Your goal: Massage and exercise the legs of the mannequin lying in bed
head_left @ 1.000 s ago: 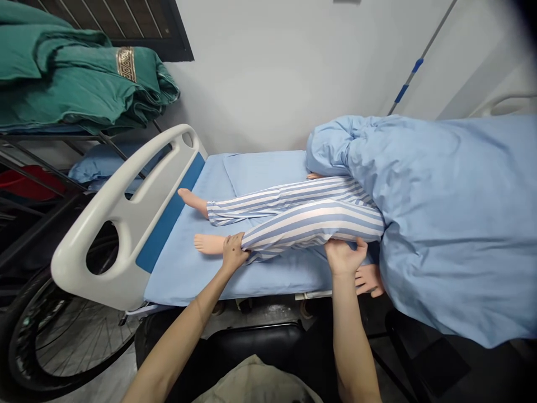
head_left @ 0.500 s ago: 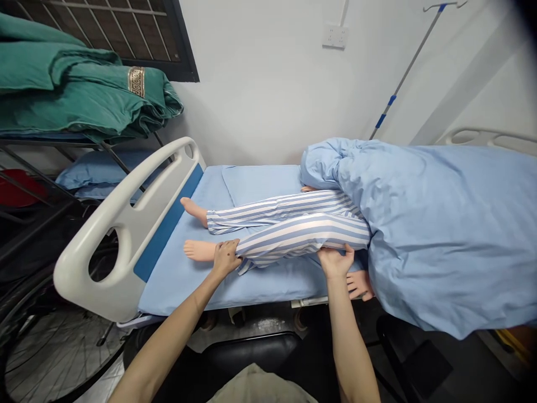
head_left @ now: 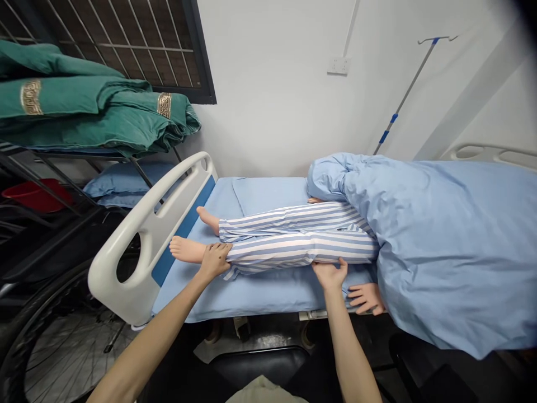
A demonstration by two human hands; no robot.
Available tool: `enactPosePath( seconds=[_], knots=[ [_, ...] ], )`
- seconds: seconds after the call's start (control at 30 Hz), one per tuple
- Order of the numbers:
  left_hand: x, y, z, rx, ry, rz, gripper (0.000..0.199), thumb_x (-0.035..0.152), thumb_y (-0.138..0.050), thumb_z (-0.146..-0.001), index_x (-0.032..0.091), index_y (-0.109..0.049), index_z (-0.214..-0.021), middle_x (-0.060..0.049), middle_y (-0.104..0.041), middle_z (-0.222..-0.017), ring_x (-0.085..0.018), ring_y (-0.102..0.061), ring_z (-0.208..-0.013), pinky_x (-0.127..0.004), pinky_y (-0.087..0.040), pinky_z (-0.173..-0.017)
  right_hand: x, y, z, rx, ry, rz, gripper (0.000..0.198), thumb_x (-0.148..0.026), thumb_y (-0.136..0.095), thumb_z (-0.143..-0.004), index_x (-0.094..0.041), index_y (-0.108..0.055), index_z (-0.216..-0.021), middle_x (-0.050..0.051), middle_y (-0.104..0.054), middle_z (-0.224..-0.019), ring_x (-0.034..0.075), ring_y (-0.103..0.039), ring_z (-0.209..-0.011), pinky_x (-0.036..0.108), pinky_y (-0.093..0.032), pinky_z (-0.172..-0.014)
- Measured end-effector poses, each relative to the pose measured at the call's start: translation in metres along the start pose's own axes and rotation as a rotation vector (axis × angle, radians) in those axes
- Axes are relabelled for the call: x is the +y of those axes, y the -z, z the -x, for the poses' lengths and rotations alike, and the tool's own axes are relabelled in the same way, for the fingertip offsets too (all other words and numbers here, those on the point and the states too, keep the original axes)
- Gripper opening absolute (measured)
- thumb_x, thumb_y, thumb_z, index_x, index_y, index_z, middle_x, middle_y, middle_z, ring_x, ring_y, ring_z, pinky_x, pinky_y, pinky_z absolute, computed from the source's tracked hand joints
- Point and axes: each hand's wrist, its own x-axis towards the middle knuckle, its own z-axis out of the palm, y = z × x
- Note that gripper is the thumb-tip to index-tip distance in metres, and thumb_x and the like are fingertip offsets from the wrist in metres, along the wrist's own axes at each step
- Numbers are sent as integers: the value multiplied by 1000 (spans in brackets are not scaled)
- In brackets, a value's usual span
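1. Straighter than a second ago, the near leg (head_left: 277,252) of the dummy (head_left: 319,215) has slid toward the footboard (head_left: 156,235); its knee sits lower and its foot (head_left: 187,249) now reaches past the far one. That leaves both legs stretched lengthwise on the bed (head_left: 268,294).
2. Left hand (head_left: 215,258), which has travelled with the leg, is clamped over the ankle at the cuff of the striped trousers.
3. Right hand (head_left: 330,274) is turned palm up under the knee, thumb outside; the fingers are hidden, so how tightly they close cannot be told.
4. Just beside it, the dummy's hand (head_left: 367,298) lies spread at the bed's near edge.
5. Beyond, the far leg (head_left: 268,219) rests bare-footed; whether the near foot touches the footboard is unclear.
6. Quilt (head_left: 453,240), heaped to the right, covers everything above the thighs except the hands.
7. At left, a rack (head_left: 138,170) bears green cloth (head_left: 138,120) above and blue bedding (head_left: 126,182) below; near it stands a red basin (head_left: 37,194), contents unseen.
8. Against the wall (head_left: 272,84), a drip pole (head_left: 413,89) rises behind the quilt.
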Motion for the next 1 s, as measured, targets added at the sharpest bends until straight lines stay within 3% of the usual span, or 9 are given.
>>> enactPosePath(
  seconds=[0.13,0.3,0.6,0.77,1.0],
  knots=[
    [-14,5,10,-18,-45,-111,48,15,-55,-67,19,-65,-113,-14,-69,-101,-30,-59,-95,-42,-38,-86,15,17,-7,59,-42,20,44,-45,-53,-72,-22,-57,-109,7,-66,-116,27,-60,-112,49,-53,-91],
    [-19,6,13,-25,-84,-196,46,16,-57,-66,19,-65,-111,-15,-67,-102,-32,-57,-95,-43,-37,-85,33,36,-16,119,-39,40,40,-41,-51,-72,-24,-55,-107,4,-68,-112,23,-62,-106,45,-55,-89],
    [-26,-22,13,-88,-106,-221,46,12,-53,-68,17,-64,-113,-15,-68,-98,-32,-57,-92,-43,-36,-82,41,53,-24,103,-43,30,28,-33,-53,-74,-23,-53,-100,2,-68,-87,20,-63,-91,41,-55,-86],
    [-29,-43,18,-83,-51,-126,48,12,-55,-72,19,-63,-118,-15,-68,-110,-34,-58,-104,-47,-35,-93,42,57,-23,135,-34,54,29,-33,-52,-74,-22,-53,-101,1,-68,-85,20,-64,-91,41,-56,-87],
    [-55,-51,17,-146,-98,-113,43,22,-60,-77,16,-63,-119,-17,-68,-107,-33,-60,-99,-45,-37,-92,34,41,-16,162,-14,39,30,-36,-52,-75,-24,-56,-102,2,-70,-93,19,-65,-91,39,-57,-83]
  ],
)
